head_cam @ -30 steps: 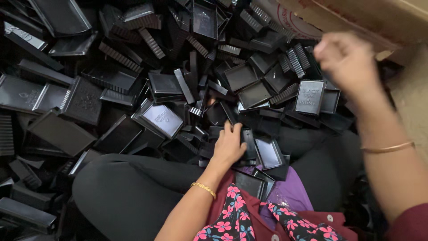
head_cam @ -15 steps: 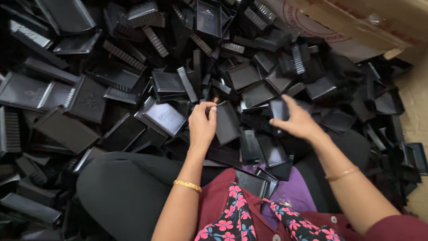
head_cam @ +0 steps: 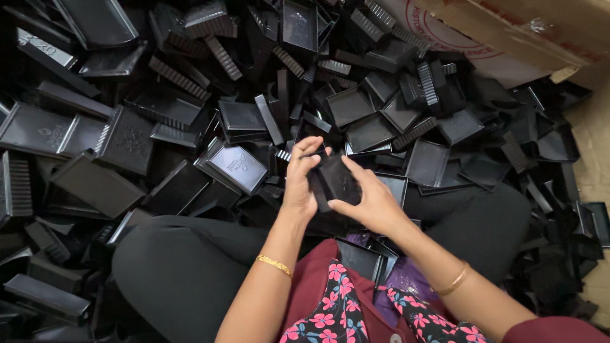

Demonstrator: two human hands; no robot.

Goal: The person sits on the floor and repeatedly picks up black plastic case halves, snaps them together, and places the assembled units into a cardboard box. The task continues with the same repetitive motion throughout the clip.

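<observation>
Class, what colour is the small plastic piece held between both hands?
Black, seen in the head view: plastic piece between left hand and right hand.

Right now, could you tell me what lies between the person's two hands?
In the head view, a small black plastic tray piece lies between the left hand and the right hand, and both hands hold it above the lap.

Looks like a small workshop or packing floor for moulded plastic parts. Shown by a deep heap of black plastic trays and lids [head_cam: 159, 114] spread all around, a flattened cardboard carton [head_cam: 546, 32] at the far right corner, bare floor [head_cam: 594, 159] along the right edge.
</observation>
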